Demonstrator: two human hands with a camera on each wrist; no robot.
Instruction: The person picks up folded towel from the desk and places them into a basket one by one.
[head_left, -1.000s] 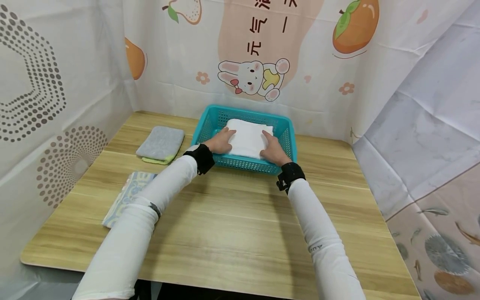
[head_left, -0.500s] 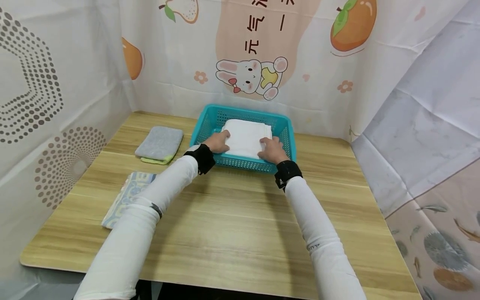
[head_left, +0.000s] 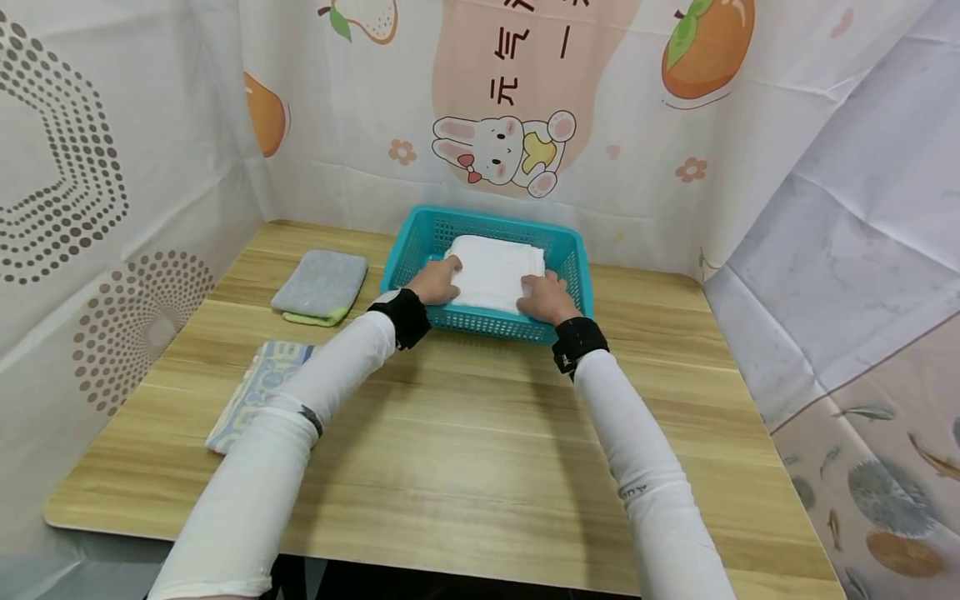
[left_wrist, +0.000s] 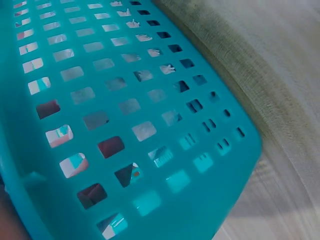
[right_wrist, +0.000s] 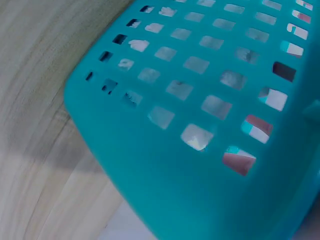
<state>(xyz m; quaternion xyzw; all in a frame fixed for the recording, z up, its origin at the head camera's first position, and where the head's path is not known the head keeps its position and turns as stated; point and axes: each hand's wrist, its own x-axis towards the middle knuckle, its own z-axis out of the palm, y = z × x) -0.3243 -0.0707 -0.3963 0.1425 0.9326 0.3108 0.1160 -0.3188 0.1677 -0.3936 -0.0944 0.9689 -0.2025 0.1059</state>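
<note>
A folded white towel (head_left: 491, 271) lies inside a turquoise plastic basket (head_left: 491, 322) with perforated walls, near the back of the table. My left hand (head_left: 435, 282) reaches over the front rim and grips the towel's left edge, with index finger and thumb spread along it. At the opposite edge my right hand (head_left: 547, 298) holds the towel with its fingers bent in, partly hidden behind the hand. Both wrist views are filled by the basket's front wall (left_wrist: 190, 200), and white fabric shows through its holes.
Left of the basket lies a folded grey cloth (head_left: 321, 285) with a yellow-green underside. Closer to me, a blue and cream patterned towel (head_left: 258, 392) is partly covered by my left forearm. Printed curtains (head_left: 630, 200) stand behind and beside the wooden table (head_left: 465, 450).
My right hand's fingers have drawn in from lying spread over the towel to being bent at its right edge. The left hand has shifted only slightly; the basket stays put.
</note>
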